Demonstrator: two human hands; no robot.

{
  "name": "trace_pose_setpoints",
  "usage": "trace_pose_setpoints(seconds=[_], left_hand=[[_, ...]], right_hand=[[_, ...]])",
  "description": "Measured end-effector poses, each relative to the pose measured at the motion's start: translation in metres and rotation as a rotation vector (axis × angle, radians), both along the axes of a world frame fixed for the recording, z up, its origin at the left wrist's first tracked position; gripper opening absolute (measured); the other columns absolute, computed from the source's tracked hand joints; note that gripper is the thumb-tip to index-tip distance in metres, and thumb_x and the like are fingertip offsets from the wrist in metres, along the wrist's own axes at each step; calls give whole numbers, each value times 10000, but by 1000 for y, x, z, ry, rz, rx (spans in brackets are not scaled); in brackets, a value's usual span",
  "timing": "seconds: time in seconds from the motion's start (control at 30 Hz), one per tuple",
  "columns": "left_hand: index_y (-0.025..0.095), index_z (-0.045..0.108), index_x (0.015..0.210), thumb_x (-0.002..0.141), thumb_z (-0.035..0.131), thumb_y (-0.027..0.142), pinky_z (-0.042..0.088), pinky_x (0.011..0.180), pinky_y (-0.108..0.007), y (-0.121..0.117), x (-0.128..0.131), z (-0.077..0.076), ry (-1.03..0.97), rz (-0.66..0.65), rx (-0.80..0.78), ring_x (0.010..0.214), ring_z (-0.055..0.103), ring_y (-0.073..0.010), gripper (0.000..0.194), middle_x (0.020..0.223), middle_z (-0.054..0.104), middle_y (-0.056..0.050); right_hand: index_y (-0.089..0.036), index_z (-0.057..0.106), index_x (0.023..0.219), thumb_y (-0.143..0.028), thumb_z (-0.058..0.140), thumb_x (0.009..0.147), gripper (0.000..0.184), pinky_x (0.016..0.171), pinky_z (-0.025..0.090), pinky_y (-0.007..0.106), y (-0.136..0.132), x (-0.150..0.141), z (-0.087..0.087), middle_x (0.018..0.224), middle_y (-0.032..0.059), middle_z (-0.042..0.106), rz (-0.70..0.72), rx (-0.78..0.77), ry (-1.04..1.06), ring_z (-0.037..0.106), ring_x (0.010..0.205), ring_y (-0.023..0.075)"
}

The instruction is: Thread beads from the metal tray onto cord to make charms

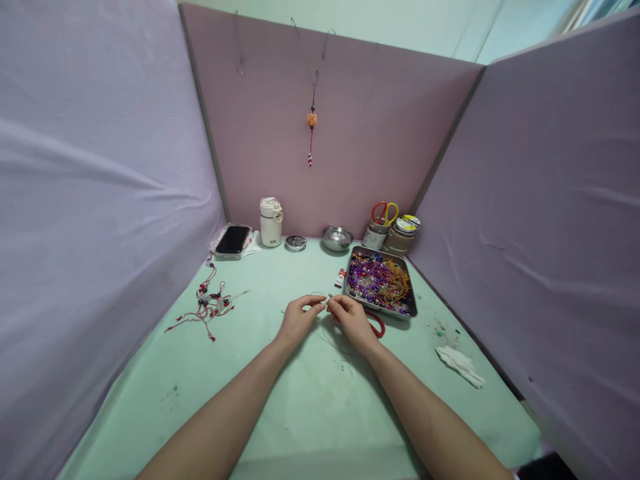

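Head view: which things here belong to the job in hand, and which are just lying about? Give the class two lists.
Probably the job's:
thin cord at both hands
red-handled tool, partly hidden
bead tray

Probably just lying about:
phone
white bottle
white cloth

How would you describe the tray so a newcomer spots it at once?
On the pale green tabletop, look just beyond the right hand. There sits a rectangular metal tray; unlike the smaller round bowl nearby, it is heaped with mostly purple beads and golden strands.
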State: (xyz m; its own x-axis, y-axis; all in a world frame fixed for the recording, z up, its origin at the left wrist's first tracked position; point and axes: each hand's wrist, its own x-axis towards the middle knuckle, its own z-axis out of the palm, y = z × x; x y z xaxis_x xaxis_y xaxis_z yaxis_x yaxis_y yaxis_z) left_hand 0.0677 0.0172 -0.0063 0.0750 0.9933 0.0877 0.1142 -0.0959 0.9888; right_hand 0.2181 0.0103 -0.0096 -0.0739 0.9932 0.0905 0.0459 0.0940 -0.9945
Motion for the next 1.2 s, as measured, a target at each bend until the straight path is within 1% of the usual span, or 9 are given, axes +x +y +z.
trace_pose_setpoints(seconds=[0.2,0.33,0.47,0.57,0.77,0.87,1.0,1.07,1.2], left_hand=[[169,712,1011,706,630,310,489,766,-309,2,-1,-3,20,-69,-18,911,639,-212,346,1019,714,-90],[162,726,954,706,620,285,495,784,-308,1,0,0,8,-120,-18,898,643,-204,297,1004,718,-92],[153,720,923,697,628,320,506,688,-288,-2,0,5,2,-72,-57,810,642,-188,295,945,723,-86],[150,716,848,695,625,359,488,604,-260,-2,-1,7,24,-42,-50,735,627,-171,275,869,719,-74],[152,682,800,714,604,395,447,522,-244,5,-7,1,51,-5,-32,537,546,-114,269,753,682,-29],[158,670,797,741,585,396,464,578,-269,7,-10,-3,92,39,-13,558,559,-127,258,749,670,-21],[192,676,787,788,562,368,450,792,-315,5,-13,-6,280,102,172,814,607,-184,209,804,680,-38],[209,676,782,811,543,365,432,819,-328,3,-13,-5,368,104,226,839,602,-192,207,799,680,-36],[224,665,773,832,530,350,408,829,-340,0,-11,0,463,95,240,832,601,-192,194,797,683,-27]], right_hand=[[-170,557,753,-542,599,759,374,500,310,222,1,0,-4,628,-25,491,56,-33,8,393,536,96],[-165,568,748,-539,600,757,375,488,303,220,0,1,-2,606,-25,487,61,-13,-19,387,530,97],[-165,573,739,-498,596,767,335,501,309,227,-2,0,2,615,-20,510,41,-6,-26,396,528,97],[-167,576,722,-476,598,756,311,495,304,230,-2,-3,3,614,-18,521,14,-13,-39,394,515,97],[-178,560,669,-369,564,757,210,495,314,231,7,-12,4,574,-31,503,-16,-9,-96,394,509,104],[-177,563,663,-322,537,767,181,532,344,235,13,-17,4,591,-29,511,-4,36,-155,427,549,113],[-180,548,686,-313,513,805,182,573,372,241,13,-21,3,633,-22,515,-20,135,-219,460,601,126],[-182,545,706,-322,501,830,192,577,373,246,11,-21,2,649,-15,520,-39,185,-250,468,610,131],[-186,542,727,-290,479,863,183,610,384,256,6,-17,-2,692,1,532,-59,269,-292,489,653,140]])
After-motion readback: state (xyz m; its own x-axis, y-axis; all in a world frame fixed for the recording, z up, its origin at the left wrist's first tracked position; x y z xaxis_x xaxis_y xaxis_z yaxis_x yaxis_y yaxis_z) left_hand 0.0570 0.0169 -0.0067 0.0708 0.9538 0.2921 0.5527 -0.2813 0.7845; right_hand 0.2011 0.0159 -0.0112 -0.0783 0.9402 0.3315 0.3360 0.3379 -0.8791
